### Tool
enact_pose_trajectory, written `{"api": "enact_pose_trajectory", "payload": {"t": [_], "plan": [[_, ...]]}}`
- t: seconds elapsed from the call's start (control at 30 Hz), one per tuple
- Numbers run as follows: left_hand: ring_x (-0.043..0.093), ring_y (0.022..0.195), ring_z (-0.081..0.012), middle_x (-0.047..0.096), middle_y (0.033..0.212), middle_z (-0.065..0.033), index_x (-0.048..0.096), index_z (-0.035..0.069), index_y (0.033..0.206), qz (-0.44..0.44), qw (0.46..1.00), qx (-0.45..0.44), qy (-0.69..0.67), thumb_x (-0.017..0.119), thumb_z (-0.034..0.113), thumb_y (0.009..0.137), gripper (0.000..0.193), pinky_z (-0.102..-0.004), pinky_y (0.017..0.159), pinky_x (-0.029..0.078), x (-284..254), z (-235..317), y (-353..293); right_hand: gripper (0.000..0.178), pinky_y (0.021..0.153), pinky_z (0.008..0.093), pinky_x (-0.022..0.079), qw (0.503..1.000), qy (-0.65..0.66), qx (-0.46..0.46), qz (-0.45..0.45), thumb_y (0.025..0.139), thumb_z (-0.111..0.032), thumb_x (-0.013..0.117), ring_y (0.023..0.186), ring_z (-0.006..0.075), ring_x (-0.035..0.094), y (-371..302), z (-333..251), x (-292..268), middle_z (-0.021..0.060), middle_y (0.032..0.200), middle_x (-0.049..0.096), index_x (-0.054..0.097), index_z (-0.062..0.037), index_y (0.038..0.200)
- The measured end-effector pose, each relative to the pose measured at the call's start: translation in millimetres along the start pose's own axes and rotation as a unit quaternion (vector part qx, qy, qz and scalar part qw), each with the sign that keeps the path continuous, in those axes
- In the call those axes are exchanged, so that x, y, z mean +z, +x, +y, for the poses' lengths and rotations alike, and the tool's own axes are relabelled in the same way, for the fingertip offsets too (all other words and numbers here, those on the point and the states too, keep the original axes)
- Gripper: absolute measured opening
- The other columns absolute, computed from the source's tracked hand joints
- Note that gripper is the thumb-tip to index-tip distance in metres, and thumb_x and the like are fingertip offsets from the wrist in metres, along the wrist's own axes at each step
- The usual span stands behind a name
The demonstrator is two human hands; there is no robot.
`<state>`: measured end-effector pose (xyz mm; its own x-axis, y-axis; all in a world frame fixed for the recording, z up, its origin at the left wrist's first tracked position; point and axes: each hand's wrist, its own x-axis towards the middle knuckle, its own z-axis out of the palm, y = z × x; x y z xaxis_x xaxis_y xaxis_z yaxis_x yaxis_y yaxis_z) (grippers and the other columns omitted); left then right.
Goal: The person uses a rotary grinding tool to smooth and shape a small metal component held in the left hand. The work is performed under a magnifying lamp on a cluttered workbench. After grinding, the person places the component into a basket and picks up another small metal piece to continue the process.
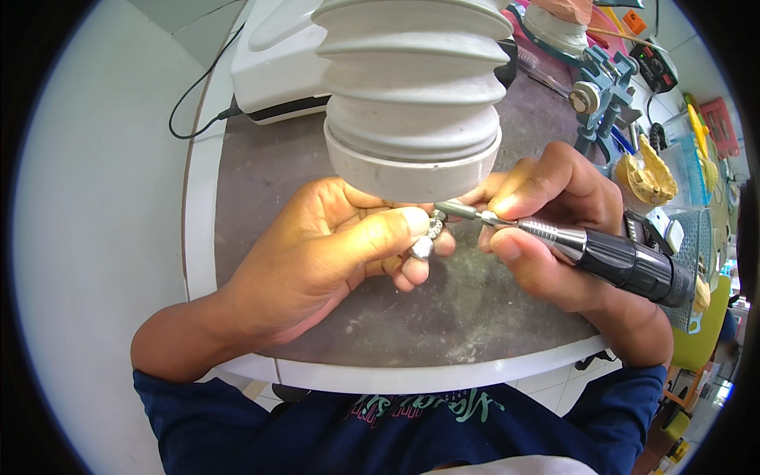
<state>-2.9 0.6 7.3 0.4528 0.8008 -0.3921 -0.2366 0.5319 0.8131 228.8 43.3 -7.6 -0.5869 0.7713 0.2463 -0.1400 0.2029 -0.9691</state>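
Observation:
Between the thumb and fingers of my left hand (340,245) is a small shiny metal dental bridge (423,245), its tooth-shaped units in a row. My right hand (554,214) grips a black and silver rotary handpiece (609,257) like a pen. A grey cylindrical bur (455,210) sticks out of its tip and meets the upper end of the bridge, or lies very close to it; I cannot tell which. Both hands are just below the mouth of a white ribbed suction hose (416,158). Part of the bridge is hidden by my left thumb.
A white machine (277,71) with a black cable stands at the back left. At the right are a blue-grey articulator (602,95), a yellow plaster dental model (645,174) and a blue mesh basket (689,237). The dark worktop (380,332) has a white front edge.

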Motion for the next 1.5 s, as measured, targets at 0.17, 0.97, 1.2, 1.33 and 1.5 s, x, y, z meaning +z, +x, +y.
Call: {"api": "enact_pose_trajectory", "payload": {"t": [0.17, 0.97, 1.2, 1.33, 1.5], "plan": [[0.058, 0.079, -0.0113, 0.064, 0.103, -0.0107, 0.059, -0.005, 0.126, 0.002, 1.000, -0.003, -0.011, 0.054, 0.018, 0.100, 0.035, -0.0248, 0.071, 0.049, 0.6, 0.6, -1.8, 0.021, 0.094, 0.0434, 0.053, 0.999, 0.034, -0.016, 0.002, 0.088, -0.013, 0.073, 0.085, 0.0201, 0.069, 0.5, 3.4, 3.7, 0.0081, 0.078, 0.066, 0.055, -0.0060, 0.095], [0.058, 0.086, -0.0132, 0.063, 0.108, -0.0130, 0.058, -0.006, 0.127, -0.012, 1.000, 0.003, 0.026, 0.054, 0.018, 0.101, 0.035, -0.0273, 0.072, 0.048, -0.3, 1.0, -0.8, 0.020, 0.095, 0.0473, 0.053, 0.999, 0.041, -0.018, -0.002, 0.088, -0.011, 0.070, 0.093, 0.0276, 0.069, -1.6, 3.1, 0.9, 0.0094, 0.079, 0.064, 0.052, -0.0068, 0.095], [0.058, 0.093, -0.0132, 0.062, 0.113, -0.0137, 0.057, -0.008, 0.127, -0.009, 1.000, 0.005, 0.026, 0.054, 0.017, 0.101, 0.037, -0.0268, 0.072, 0.049, -1.2, -0.2, 0.0, 0.021, 0.097, 0.0450, 0.052, 0.999, 0.034, -0.008, -0.013, 0.088, -0.011, 0.070, 0.091, 0.0240, 0.068, -0.5, 0.1, 1.4, 0.0095, 0.080, 0.064, 0.052, -0.0072, 0.097], [0.058, 0.091, -0.0135, 0.061, 0.115, -0.0141, 0.058, -0.006, 0.125, -0.014, 0.999, -0.011, 0.028, 0.054, 0.017, 0.101, 0.034, -0.0267, 0.072, 0.049, -0.5, 3.4, 0.6, 0.021, 0.096, 0.0428, 0.051, 1.000, 0.015, -0.001, -0.017, 0.089, -0.011, 0.070, 0.092, 0.0211, 0.067, -0.2, -1.5, 0.5, 0.0093, 0.081, 0.065, 0.052, -0.0074, 0.098], [0.060, 0.089, -0.0141, 0.061, 0.119, -0.0156, 0.058, -0.002, 0.120, -0.005, 1.000, -0.006, 0.020, 0.055, 0.016, 0.101, 0.027, -0.0275, 0.073, 0.050, -0.4, 1.5, 0.0, 0.021, 0.097, 0.0418, 0.050, 1.000, 0.009, 0.001, 0.001, 0.091, -0.013, 0.070, 0.090, 0.0187, 0.067, -2.4, -2.0, 1.7, 0.0084, 0.083, 0.064, 0.051, -0.0076, 0.100]]}}
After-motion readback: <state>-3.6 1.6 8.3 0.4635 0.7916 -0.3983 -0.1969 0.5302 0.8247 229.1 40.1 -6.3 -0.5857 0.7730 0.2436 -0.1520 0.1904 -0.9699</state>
